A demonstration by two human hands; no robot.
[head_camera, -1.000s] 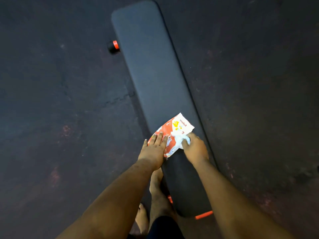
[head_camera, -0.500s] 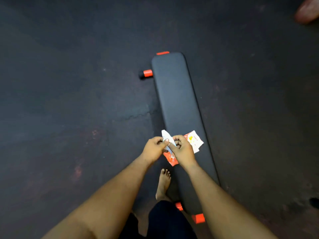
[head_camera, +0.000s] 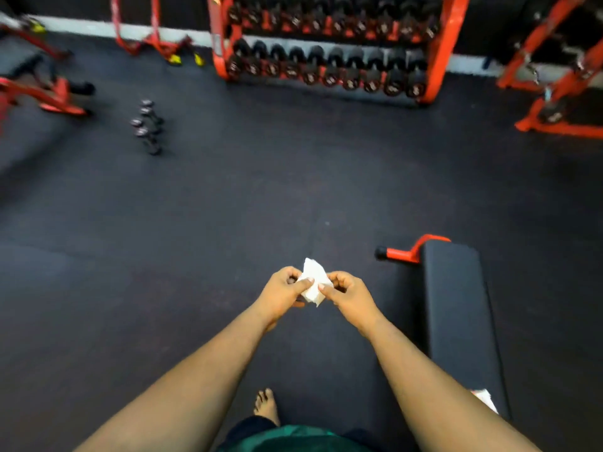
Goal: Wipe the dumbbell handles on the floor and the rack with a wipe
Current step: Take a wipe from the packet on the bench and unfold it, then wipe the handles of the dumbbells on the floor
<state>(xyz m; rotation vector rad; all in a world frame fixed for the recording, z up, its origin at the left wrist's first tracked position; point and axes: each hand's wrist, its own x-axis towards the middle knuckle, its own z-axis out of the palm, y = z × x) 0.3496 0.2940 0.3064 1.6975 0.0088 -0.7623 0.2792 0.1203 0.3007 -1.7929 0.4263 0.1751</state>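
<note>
1. Nearest, a bare foot (head_camera: 266,406) stands on the dark rubber floor (head_camera: 228,207), above a patch of green clothing at the bottom edge.
2. At the near right, a white packet corner (head_camera: 486,399) lies on the black bench (head_camera: 456,314); no writing on it can be read.
3. At mid-height the left hand (head_camera: 280,295) and right hand (head_camera: 350,296) hold a white wipe (head_camera: 313,280) between them, each pinching it between thumb and curled fingers. The wipe is crumpled and partly folded, with one corner sticking up.
4. Half a second ago the hands worked the wipe right over the bench and packet; now they are held out over open floor, with the bench off to the right and the view raised.
5. Far left, small floor dumbbells (head_camera: 146,125) lie in a cluster, blurred.
6. Farthest, an orange rack (head_camera: 437,44) holds rows of black dumbbells; the markings on their ends are too blurred to read. Other orange frames (head_camera: 554,76) stand at the far right and far left.
</note>
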